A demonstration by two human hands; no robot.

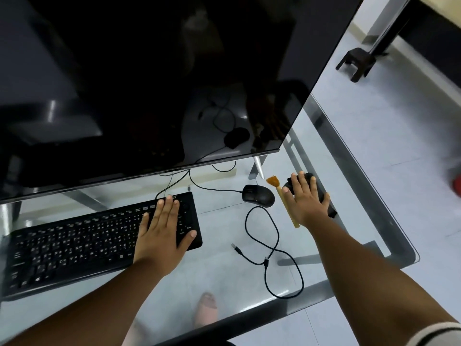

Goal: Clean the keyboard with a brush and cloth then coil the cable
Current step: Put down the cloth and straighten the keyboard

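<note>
Cleaning looked unstarted. The left hand (pixel 162 228) lay flat, fingers straight, on the keyboard (pixel 82 243) at 9 o'clock. The right hand (pixel 305 198) pressed the dark cloth (pixel 324 196), fingers spread, beside the brush (pixel 282 193). The cable (pixel 272 253) sprawled uncoiled on the bench (pixel 349 171).

A clear glass table (pixel 369 186) with a grey metal frame is seen, on which a black full-size keyboard (pixel 82 243), a black computer mouse (pixel 258 196), a wooden-handled brush (pixel 287 203) with orange bristles, a dark crumpled cloth (pixel 324 196), a loose black looped cable (pixel 272 248) and a large black monitor (pixel 154 78) are carried
</note>
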